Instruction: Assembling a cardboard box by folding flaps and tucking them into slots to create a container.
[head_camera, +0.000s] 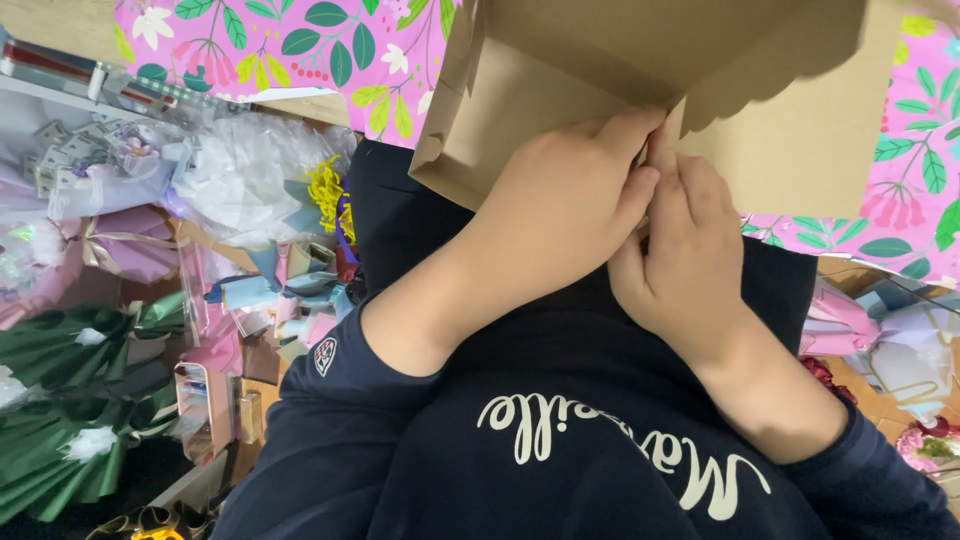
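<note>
Head view: both hands' fingers, left hand (560, 215) and right hand (685, 260), pinch the brown cardboard box (560, 90).

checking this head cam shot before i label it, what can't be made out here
- Brown cardboard box, head view: top cut off by the frame edge; inside unseen.
- Fingertips of left hand and right hand: tucked at the box flap, so the grip is unclear.
- Wrapped bouquets: crowded, partly cut off at left.

Pink floral-print sheet (300, 45) on table. Left side: green wrapping paper (70, 400), lilac wrap with ribbon (120, 245), white tissue (250, 175), yellow curled ribbon (325, 190). Right: pastel paper pile (890, 345).
</note>
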